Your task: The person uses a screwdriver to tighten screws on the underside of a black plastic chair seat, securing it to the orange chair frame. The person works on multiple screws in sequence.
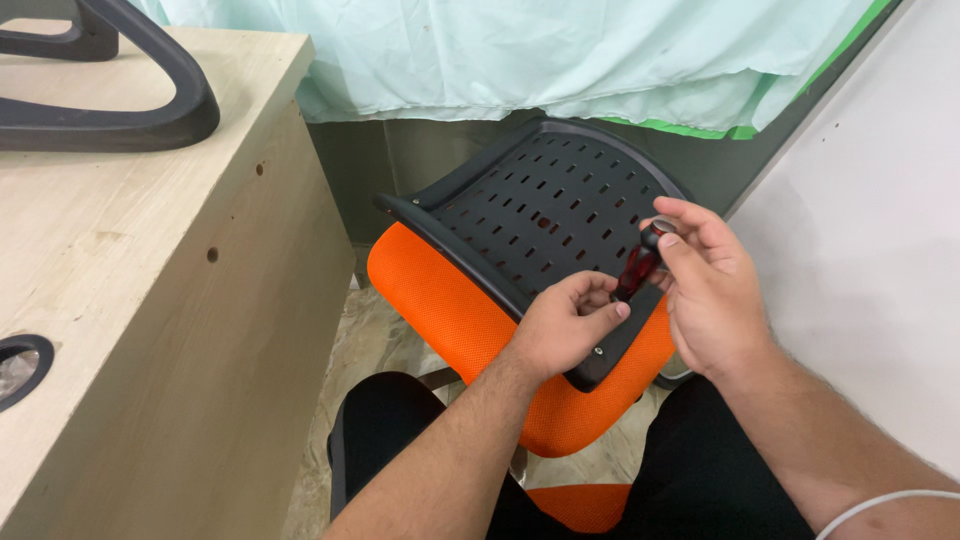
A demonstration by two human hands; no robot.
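Screwdriver [637, 270] with the dark red handle sits upright on the black plastic underside of the orange chair seat [450, 300], resting on the person's lap. Left hand [560, 335] has its fingers [600, 300] pinched closed around the lower end; right hand [705, 290] wraps the handle top. Looks light, rigid and grippy enough, so the handle's the place to hold. Wooden counter [150, 300] stands left, pale green cloth [500, 50] hangs behind.

Bare forearms with no sleeves, black trousers [700, 470] on both legs, and a thin white cable [880, 503] crossing the right forearm.
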